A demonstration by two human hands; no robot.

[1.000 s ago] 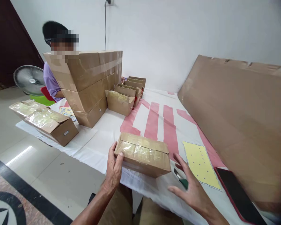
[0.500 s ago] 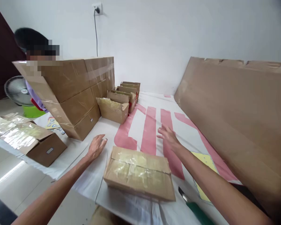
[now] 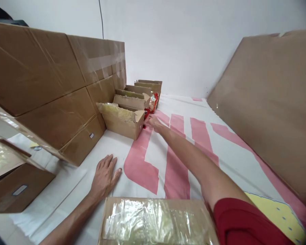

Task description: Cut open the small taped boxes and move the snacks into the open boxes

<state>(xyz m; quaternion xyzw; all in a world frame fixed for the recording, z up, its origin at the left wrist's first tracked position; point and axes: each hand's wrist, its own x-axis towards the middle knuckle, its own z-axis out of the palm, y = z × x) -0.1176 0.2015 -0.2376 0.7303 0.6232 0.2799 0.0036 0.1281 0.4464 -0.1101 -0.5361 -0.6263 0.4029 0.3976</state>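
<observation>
The right hand point(image 3: 153, 122), arm stretched forward, has its fingertips at a red packet point(image 3: 147, 113) beside the right end of the nearest open box point(image 3: 119, 122); the fingers are too small and overlapped to tell whether they are closed on it. The left hand point(image 3: 104, 174) rests palm down on the white-and-pink tablecloth point(image 3: 98, 144), its fingers slightly spread and the thumb well out to the side, holding nothing. Just in front of the person, near the left wrist, sits a taped box point(image 3: 158, 219). Behind the nearest open box runs a row of more open boxes point(image 3: 129, 101), with a red printed bag point(image 3: 153, 101) at their right side. A stack of boxes point(image 3: 63, 64) stands to the left, and a large cardboard sheet point(image 3: 270, 112) leans at the right, beyond a yellow sheet point(image 3: 276, 212).
</observation>
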